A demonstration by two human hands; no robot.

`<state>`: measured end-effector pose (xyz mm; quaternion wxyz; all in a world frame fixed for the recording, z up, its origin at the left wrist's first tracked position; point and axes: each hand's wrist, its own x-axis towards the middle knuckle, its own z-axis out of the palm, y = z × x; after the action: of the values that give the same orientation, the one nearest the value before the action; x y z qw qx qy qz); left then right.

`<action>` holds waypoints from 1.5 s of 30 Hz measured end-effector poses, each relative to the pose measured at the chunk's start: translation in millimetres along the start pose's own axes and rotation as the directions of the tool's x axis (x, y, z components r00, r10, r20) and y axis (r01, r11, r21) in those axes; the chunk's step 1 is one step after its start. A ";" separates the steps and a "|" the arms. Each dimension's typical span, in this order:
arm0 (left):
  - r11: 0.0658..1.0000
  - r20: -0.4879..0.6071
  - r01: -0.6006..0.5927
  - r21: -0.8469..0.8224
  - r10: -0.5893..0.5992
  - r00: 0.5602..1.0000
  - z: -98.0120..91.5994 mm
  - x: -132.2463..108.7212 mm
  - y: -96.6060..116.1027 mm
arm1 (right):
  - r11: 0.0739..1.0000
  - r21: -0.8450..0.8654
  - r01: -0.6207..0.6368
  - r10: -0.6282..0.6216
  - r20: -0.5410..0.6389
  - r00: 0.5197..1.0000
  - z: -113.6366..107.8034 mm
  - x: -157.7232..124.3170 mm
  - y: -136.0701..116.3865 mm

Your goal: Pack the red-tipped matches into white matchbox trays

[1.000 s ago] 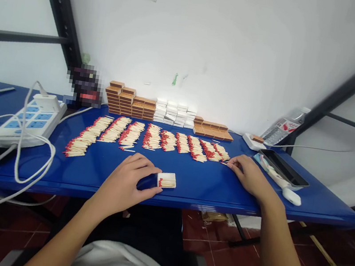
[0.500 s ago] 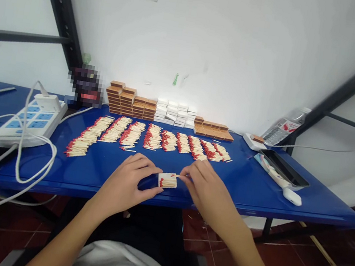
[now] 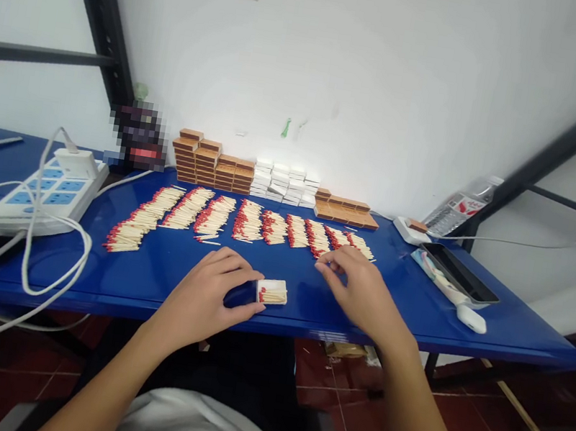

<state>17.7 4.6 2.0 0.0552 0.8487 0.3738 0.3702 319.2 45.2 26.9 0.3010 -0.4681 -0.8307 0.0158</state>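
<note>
A small white matchbox tray (image 3: 272,292) with a few red-tipped matches in it lies near the front edge of the blue table (image 3: 173,285). My left hand (image 3: 210,291) grips the tray's left end between thumb and fingers. My right hand (image 3: 361,289) rests further back and to the right. Its fingertips are pinched together at the near edge of the rows of matches (image 3: 243,221); what they hold, if anything, is too small to see. Those rows span the middle of the table.
Brown matchboxes (image 3: 212,163), white trays (image 3: 285,182) and a low brown stack (image 3: 346,212) line the wall. A white power strip (image 3: 45,192) with looping cables lies left. A phone (image 3: 457,271), a white device (image 3: 471,317) and a lying bottle (image 3: 462,203) are on the right.
My right hand went from the rightmost match pile to the tray, then back up to the piles right of centre. My left hand and the tray stayed put.
</note>
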 end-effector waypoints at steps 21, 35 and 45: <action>1.000 0.012 0.012 0.007 -0.012 1.000 -0.9 0.5 1.9 | 0.995 -0.010 -0.102 0.103 0.093 0.990 1.5 4.0 60.5; 1.000 0.006 0.017 0.007 -0.017 1.000 -1.6 0.5 2.4 | 0.996 0.035 -0.083 0.080 0.083 0.993 -4.9 -2.1 42.7; 1.000 0.009 0.001 0.017 -0.001 1.000 0.4 -0.8 0.6 | 0.998 0.058 0.003 -0.007 0.067 0.998 -2.2 -2.7 -13.0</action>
<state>17.9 3.7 1.5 0.0500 0.8505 0.3770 0.3633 311.4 35.3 31.4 0.2865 -0.4562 -0.8407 0.0547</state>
